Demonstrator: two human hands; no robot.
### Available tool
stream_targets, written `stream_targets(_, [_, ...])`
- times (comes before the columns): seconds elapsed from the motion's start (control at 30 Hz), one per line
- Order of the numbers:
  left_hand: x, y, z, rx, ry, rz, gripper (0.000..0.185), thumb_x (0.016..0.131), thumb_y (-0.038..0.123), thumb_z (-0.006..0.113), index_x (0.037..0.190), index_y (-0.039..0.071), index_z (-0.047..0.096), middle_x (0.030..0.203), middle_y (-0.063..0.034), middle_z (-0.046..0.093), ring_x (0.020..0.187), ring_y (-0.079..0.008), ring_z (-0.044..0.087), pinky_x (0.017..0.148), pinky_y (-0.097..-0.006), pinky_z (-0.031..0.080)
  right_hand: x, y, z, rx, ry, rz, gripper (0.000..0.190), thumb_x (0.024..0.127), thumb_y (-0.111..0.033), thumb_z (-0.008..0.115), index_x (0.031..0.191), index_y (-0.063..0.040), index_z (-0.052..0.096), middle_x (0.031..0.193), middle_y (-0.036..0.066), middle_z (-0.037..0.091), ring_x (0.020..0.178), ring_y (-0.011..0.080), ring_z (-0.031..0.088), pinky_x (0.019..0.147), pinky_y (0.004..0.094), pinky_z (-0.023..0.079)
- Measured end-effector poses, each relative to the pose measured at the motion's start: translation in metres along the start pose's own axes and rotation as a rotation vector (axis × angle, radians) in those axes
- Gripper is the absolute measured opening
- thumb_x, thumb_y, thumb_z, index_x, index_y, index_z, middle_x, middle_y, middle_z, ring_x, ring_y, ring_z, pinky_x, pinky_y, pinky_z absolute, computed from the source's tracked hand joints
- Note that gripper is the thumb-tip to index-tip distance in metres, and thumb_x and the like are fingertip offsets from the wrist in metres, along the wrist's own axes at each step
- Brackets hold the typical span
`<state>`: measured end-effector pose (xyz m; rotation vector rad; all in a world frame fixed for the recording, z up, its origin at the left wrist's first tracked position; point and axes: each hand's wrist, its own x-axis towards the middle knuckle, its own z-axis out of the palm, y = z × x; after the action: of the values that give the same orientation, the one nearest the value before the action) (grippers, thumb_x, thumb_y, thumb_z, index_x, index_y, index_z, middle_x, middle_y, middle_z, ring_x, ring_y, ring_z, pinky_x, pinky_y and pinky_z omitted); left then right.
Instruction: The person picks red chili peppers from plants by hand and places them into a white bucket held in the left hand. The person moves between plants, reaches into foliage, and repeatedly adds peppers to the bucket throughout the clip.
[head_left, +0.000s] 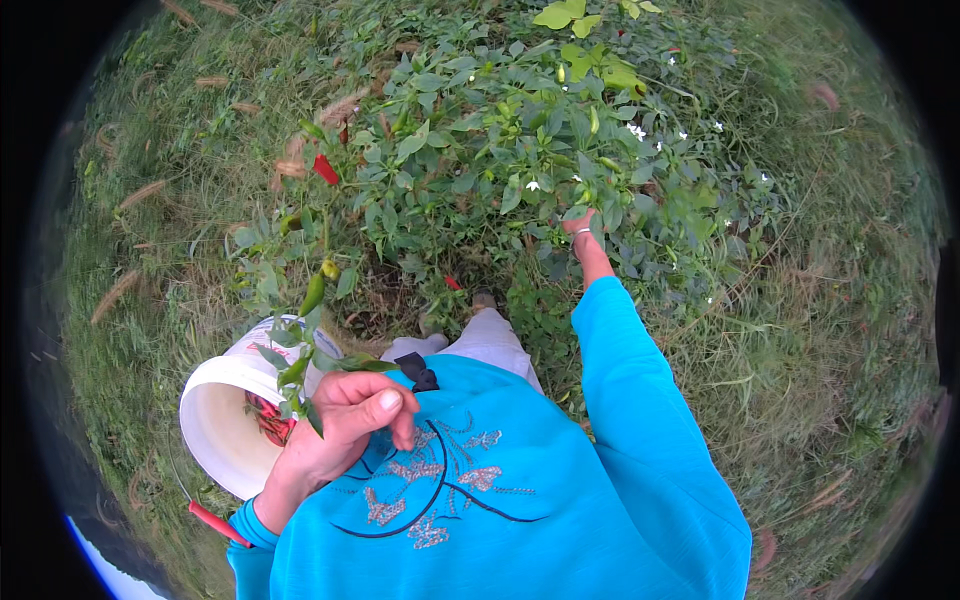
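My left hand (352, 416) is near my chest, fingers curled and thumb laid across them. Leaves of a pepper branch hang over its edge, and whether anything is inside the fingers cannot be seen. Beside it a white plastic bucket (217, 397) tilts on its side, with red chili peppers (271, 421) visible inside. My right hand (579, 223) reaches into a bushy chili plant (465, 150), its fingers hidden by leaves. A red chili (325, 169) and a green chili (312, 294) hang on the left side. Another red chili (451, 283) shows low by my feet.
The bucket's wire handle has a red grip (217, 523) near my left sleeve. Bristly grass heads (116, 295) stand on the left. Tall grass (795, 315) fills the right side. White flowers (636, 131) and broad yellow-green leaves (604, 71) show among the plants.
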<state>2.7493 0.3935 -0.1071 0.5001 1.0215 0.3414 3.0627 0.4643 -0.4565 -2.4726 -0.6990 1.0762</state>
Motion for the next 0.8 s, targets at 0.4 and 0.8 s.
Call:
stream_targets(0.4, [0.008, 0.0, 0.001, -0.007, -0.014, 0.0, 0.025, 0.083, 0.021, 0.054, 0.085, -0.003, 0.057, 0.065, -0.0097, 0.057, 0.061, -0.0163, 0.055, 0.058, -0.0275, 0.045, -0.024, 0.019, -0.026, 0.585, -0.104, 0.198, 0.033, 0.076, -0.029, 0.054, 0.094, -0.001, 0.056, 0.097, 0.016, 0.054, 0.079, 0.0274, 0.053, 0.063, 0.0389, 0.041])
stream_targets(0.8, [0.006, 0.004, -0.012, -0.007, -0.043, -0.035, 0.026, 0.084, 0.024, 0.054, 0.086, -0.002, 0.056, 0.066, -0.0085, 0.057, 0.062, -0.0154, 0.054, 0.059, -0.0267, 0.045, 0.003, 0.03, -0.033, 0.487, -0.365, 0.256, 0.025, 0.082, -0.027, 0.046, 0.084, -0.003, 0.052, 0.071, 0.011, 0.055, 0.05, 0.0197, 0.047, 0.041, 0.0341, 0.034])
